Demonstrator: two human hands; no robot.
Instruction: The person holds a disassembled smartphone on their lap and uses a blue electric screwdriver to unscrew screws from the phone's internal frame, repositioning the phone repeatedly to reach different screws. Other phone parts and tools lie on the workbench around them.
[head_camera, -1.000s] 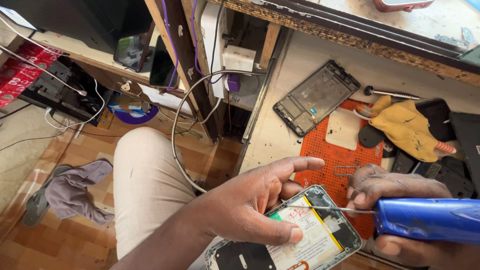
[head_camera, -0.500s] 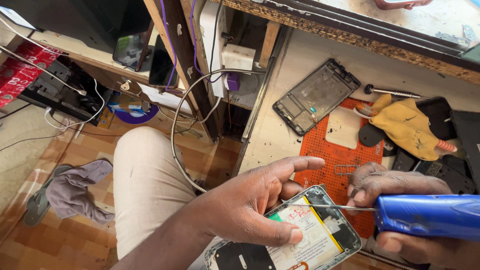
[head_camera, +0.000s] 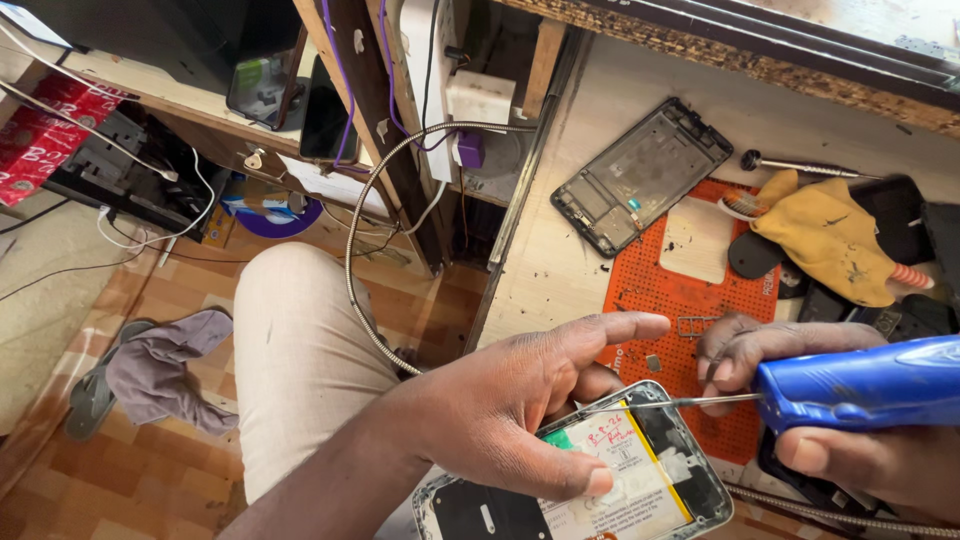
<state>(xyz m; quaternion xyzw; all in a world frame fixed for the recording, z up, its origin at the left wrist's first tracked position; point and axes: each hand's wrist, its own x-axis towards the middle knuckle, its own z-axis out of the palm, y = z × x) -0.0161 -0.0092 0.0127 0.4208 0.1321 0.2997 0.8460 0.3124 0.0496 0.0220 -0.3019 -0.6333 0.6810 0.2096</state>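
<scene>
A phone repair workshop: bare phone frame (head_camera: 640, 178), orange work mat (head_camera: 672, 300), cluttered bench (head_camera: 560, 270).

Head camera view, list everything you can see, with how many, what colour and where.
opened phone: one, black with yellow-edged battery, bottom centre
powered screwdriver: one, blue, thin bit over the phone
phone frame: one, dark grey, on the bench
work mat: one, orange, on the bench
cloth: one, yellow, right of the mat
metal hose: one, silver, looping off the bench edge
rag: one, grey, on the floor
left hand: holds the phone
right hand: grips the screwdriver
</scene>
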